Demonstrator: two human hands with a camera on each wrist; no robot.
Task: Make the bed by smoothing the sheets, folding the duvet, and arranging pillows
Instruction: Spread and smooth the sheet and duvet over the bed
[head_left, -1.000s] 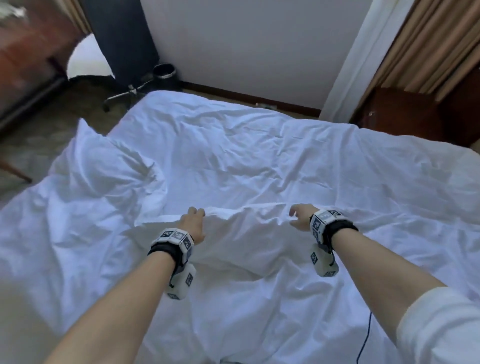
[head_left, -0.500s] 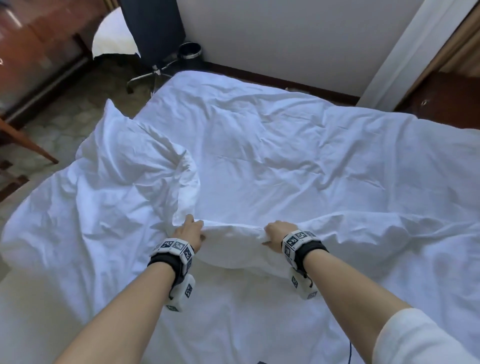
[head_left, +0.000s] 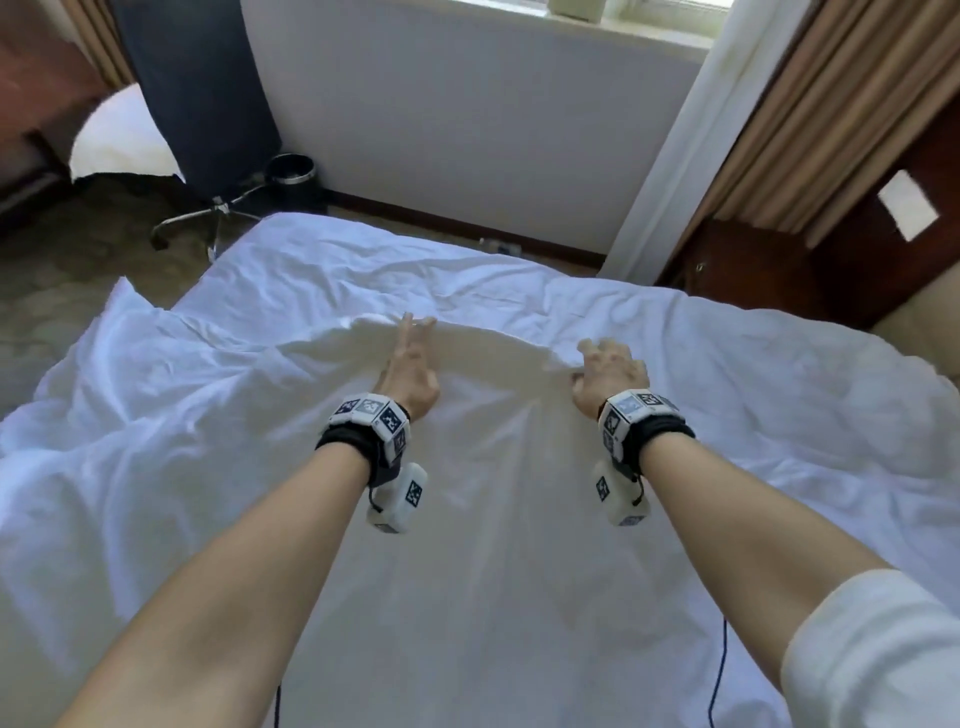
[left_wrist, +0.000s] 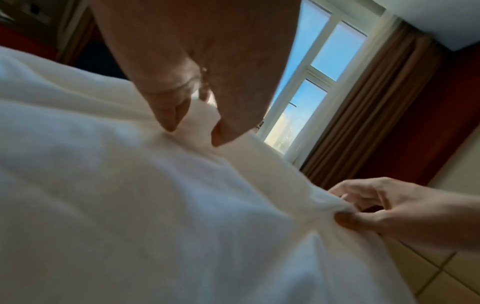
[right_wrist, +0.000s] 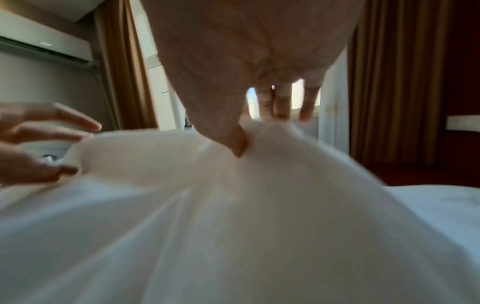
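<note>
A white duvet (head_left: 493, 467) covers most of the bed, over a white sheet (head_left: 363, 260) that shows at the far end. Both my arms reach forward and hold the duvet's lifted edge in mid-bed. My left hand (head_left: 410, 369) has straight, spread fingers above the edge and its thumb on the near side, with fabric between them (left_wrist: 193, 131). My right hand (head_left: 608, 374) pinches a bunch of the same edge with its thumb (right_wrist: 239, 144). A loose corner of the duvet (head_left: 124, 322) lies bunched at the left. I see no pillows.
An office chair (head_left: 208, 130) with a white cushion (head_left: 119, 140) and a black bin (head_left: 291, 176) stand on the floor past the bed's far left corner. A dark wooden nightstand (head_left: 743, 270) and brown curtains (head_left: 831, 104) are at the far right. Thin cables (head_left: 719, 675) hang near me.
Both hands have swept away from me and spread apart, carrying the duvet's edge toward the far end of the bed. The left hand's fingers have straightened.
</note>
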